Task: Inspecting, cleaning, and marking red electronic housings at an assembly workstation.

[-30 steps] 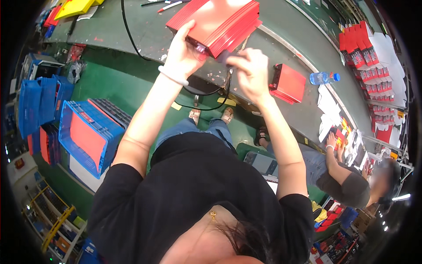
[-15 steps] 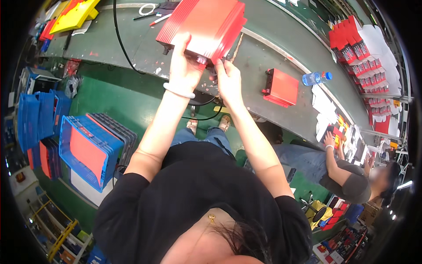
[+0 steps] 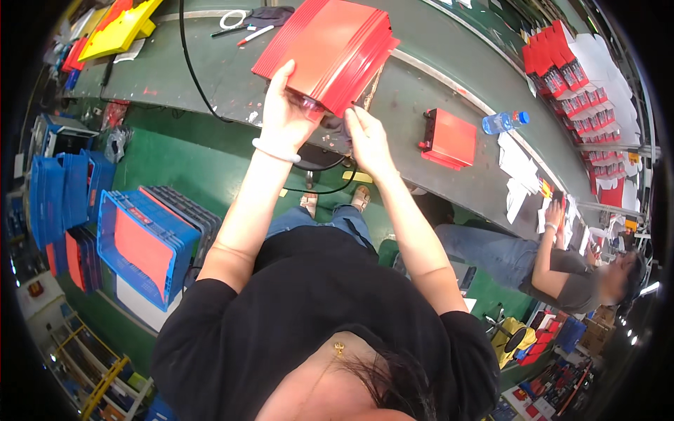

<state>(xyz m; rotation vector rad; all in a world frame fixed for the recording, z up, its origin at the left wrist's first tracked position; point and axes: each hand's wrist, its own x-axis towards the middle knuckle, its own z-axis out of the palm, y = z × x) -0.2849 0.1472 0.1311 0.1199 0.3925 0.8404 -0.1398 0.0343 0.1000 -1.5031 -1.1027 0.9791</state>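
Note:
A red ribbed metal case point(image 3: 330, 52) is held tilted above the near edge of the workbench. My left hand point(image 3: 288, 109) is closed around its near left edge, thumb on the top face and the other fingers underneath. At the near right corner of the case, my right hand point(image 3: 368, 140) is closed in a pinch, thumb and forefinger together; whatever lies between them is dark and too small to make out. The near end face of the case is mostly turned out of sight. A second, smaller red case point(image 3: 449, 138) lies on the bench to the right.
On the green bench point(image 3: 232, 70) are a red-and-white marker point(image 3: 255, 35), a white coil point(image 3: 233, 19) and a water bottle point(image 3: 504, 123). A black cable point(image 3: 196, 84) crosses the left side. Blue crates point(image 3: 144, 245) stand left; a co-worker point(image 3: 554, 274) is at right.
The red case has tipped so that its near end face, with a black knob, has gone from view. My right hand has shifted slightly nearer and right, still pinched at the corner.

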